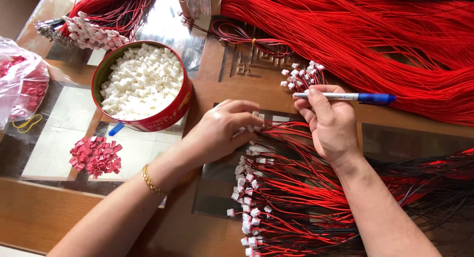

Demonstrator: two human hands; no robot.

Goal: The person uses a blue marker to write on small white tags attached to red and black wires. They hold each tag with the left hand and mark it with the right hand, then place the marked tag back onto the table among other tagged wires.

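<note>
Just right of the red tin [163, 119] of white connectors, the left hand [219, 131] pinches a white connector [255, 114] onto a wire, the right hand [330, 123] clenches a blue pen [345, 96]; seating the plug seems in hand, needing fine alignment.

A round red tin [163, 119] full of small white plastic pieces [143, 81] stands in the upper left. Below it lies a small pile of red pieces [96, 156]. At the left edge there is a plastic bag [19, 89].
</note>
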